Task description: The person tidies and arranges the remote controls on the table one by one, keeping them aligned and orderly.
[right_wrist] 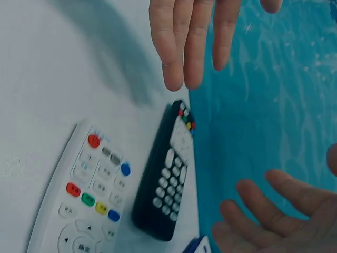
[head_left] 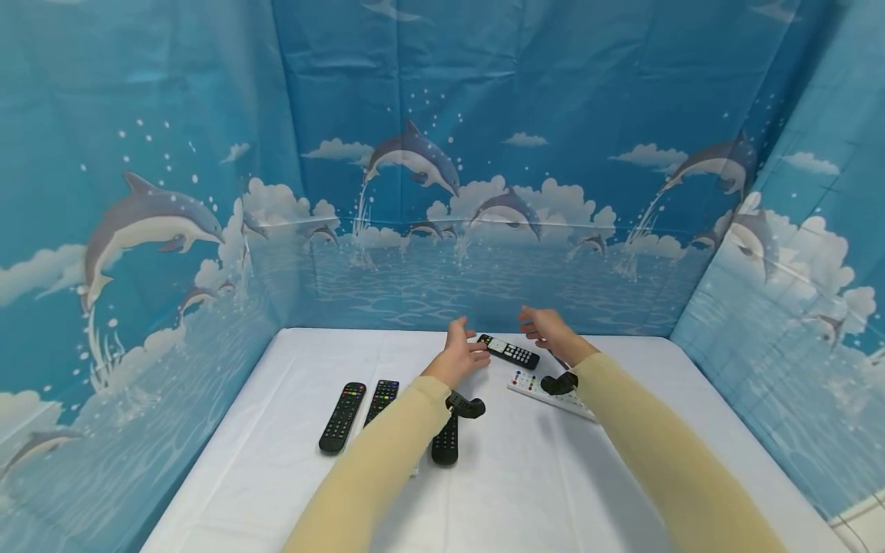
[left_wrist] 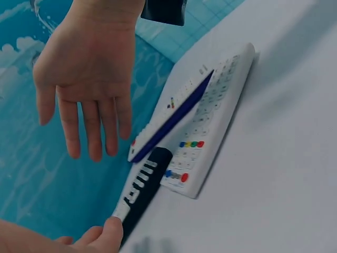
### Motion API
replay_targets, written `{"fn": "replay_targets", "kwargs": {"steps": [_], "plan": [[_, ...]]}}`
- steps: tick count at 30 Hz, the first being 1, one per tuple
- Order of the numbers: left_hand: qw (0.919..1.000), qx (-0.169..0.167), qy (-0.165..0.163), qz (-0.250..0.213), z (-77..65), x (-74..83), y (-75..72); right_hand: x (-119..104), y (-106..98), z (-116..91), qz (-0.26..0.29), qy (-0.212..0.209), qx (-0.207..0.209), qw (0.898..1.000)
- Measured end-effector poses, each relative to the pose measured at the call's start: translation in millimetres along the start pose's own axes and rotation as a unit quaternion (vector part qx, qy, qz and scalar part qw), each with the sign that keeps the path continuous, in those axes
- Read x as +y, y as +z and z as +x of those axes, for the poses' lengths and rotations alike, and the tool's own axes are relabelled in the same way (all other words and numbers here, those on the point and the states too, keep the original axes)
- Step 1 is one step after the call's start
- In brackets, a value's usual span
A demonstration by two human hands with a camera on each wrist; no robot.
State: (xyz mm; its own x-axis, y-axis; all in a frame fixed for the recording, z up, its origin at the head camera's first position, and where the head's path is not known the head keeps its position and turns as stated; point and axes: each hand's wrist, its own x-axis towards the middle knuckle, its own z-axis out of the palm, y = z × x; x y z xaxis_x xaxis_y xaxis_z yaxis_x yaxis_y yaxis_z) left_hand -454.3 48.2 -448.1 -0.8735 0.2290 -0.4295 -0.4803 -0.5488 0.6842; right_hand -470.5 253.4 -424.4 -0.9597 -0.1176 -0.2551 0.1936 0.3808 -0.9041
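My left hand (head_left: 459, 355) is held over the back of the table, fingers spread and holding nothing. Facing it, my right hand (head_left: 553, 336) hangs near the back edge, its palm empty and fingers loosely extended in the left wrist view. Between them lies a black remote control (right_wrist: 163, 179) with white buttons; the left fingertips overlap its end in the left wrist view. Closer to me, below the right wrist, is a white remote control (left_wrist: 210, 116) with coloured buttons. A white remote with a dark blue side (left_wrist: 174, 118) lies beside it, mostly hidden by the right hand in the head view.
Two black remotes (head_left: 342, 418) (head_left: 382, 398) lie side by side at the left. Another black remote (head_left: 445, 444) is partly under the left wrist, and a white corner (head_left: 415, 470) shows beside the sleeve. Dolphin-print curtains (head_left: 442, 284) enclose the white table (head_left: 235, 476).
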Motion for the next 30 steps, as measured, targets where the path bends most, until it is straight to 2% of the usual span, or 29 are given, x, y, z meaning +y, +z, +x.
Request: {"fn": "replay_targets", "kwargs": {"steps": [3,9,16,21,30], "plan": [[0.9997,0.002,0.0,-0.025,7.6,-9.4,-1.0,8.8,0.3,9.5,-0.022,-0.005,-0.006,1.0],[0.9979,-0.003,0.002,-0.065,11.1,-17.0,-0.6,17.6,2.9,17.9,-0.077,0.008,-0.033,0.996],[0.9967,-0.027,-0.015,-0.075,18.6,-27.8,-3.1,28.0,6.6,15.0,-0.108,0.017,-0.032,0.993],[0.9958,-0.047,-0.035,-0.07,22.1,-35.9,-5.2,34.6,14.7,12.8,-0.095,0.031,-0.034,0.994],[0.9968,-0.05,-0.025,-0.057,25.3,-37.4,-4.2,36.7,28.1,17.1,-0.018,0.065,-0.021,0.997]]}}
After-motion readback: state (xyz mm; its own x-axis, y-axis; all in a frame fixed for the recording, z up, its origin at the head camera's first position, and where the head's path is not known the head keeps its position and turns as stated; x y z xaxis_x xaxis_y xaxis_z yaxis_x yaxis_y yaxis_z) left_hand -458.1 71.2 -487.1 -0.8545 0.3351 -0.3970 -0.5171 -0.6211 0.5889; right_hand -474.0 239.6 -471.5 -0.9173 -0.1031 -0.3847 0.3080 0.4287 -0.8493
